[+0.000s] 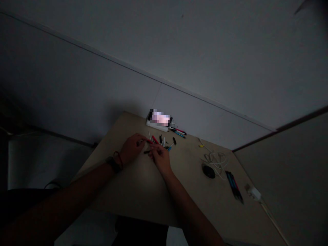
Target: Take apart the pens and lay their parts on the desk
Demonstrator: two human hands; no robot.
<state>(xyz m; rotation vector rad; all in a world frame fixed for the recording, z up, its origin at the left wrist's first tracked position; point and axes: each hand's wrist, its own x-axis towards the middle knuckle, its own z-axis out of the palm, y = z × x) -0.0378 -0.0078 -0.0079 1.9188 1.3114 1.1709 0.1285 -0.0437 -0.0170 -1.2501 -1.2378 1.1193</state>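
Over the middle of the dim table [143,184], my two hands are close together. My left hand [132,147] is closed on one end of a slim red pen [148,140], and a watch and a red band are on that wrist. The pen's other end is in the pinched fingers of my right hand [161,158]. Just beyond the fingers lie loose pen parts [164,140] in white, black and red, partly hidden by my hands. A dark cap-like piece [174,140] lies to their right.
A lit phone [161,118] leans on a white block [156,127] by the wall, with several pens [180,133] beside it. Rightward are a black mouse [208,171], a coiled white cable [217,159], a row of pens [233,186] and a white plug [254,193].
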